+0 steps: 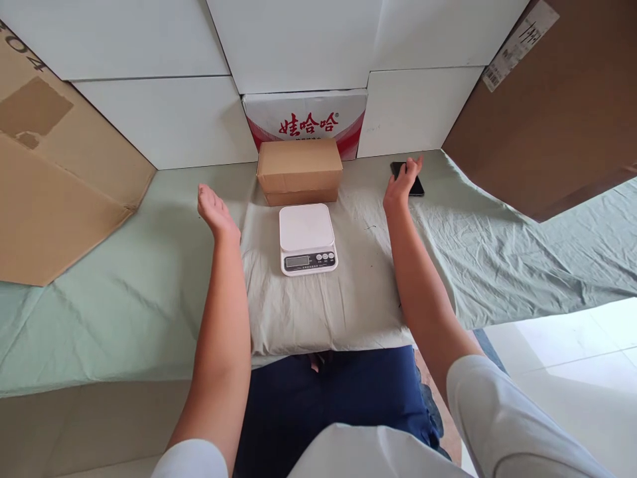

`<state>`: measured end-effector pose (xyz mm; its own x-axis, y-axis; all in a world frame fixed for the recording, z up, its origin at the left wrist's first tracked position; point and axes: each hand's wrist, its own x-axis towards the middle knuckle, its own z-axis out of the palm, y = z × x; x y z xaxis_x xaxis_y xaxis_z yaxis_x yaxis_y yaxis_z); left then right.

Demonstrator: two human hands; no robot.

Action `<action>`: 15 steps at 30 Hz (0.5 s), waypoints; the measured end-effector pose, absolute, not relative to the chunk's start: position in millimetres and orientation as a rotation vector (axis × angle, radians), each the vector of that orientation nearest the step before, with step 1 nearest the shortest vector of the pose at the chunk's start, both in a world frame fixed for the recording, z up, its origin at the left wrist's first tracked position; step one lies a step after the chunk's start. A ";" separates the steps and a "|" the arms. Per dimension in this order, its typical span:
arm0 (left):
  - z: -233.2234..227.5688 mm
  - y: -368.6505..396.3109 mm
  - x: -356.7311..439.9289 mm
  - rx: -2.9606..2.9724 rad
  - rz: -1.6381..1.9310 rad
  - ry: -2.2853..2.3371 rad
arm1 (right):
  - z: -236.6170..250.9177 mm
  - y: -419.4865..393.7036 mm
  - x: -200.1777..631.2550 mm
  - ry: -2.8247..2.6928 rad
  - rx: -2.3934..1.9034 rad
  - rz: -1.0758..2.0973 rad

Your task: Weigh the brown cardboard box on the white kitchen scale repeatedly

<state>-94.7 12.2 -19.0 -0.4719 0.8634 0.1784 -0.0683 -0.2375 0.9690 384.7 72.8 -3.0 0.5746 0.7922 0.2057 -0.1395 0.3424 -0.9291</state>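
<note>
A white digital kitchen scale (307, 229) sits on the cloth between my hands, its platform bare and its dark button panel facing me. Left of the scale, my left hand (217, 212) is turned on edge with its fingers loosely extended; it holds nothing. On the other side, my right hand (402, 187) has its fingers stretched and apart, over a black smartphone (417, 188). The hand partly covers the phone, and whether it touches it I cannot tell. Behind the scale stands a closed brown cardboard box (299, 166).
A pale green cloth (164, 265) covers the table. White panels (164, 119) and a printed red-and-white carton (308, 109) form the back. Large cardboard sheets stand at the left (64, 179) and right (557, 126). The table's front edge is just before my lap.
</note>
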 end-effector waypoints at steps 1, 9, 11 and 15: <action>-15.5 9.8 -94.6 0.988 1.786 1.346 | -3.7 72.4 388.2 -0.740 -1.063 0.679; 7.6 -4.5 -77.5 0.929 1.767 1.337 | -6.4 68.1 361.0 -0.752 -1.052 0.739; 11.4 -9.5 -72.8 0.936 1.763 1.320 | -6.0 64.1 353.7 -0.748 -1.050 0.762; 17.6 -18.5 -64.8 0.961 1.760 1.256 | -4.6 54.8 346.5 -0.776 -1.056 0.802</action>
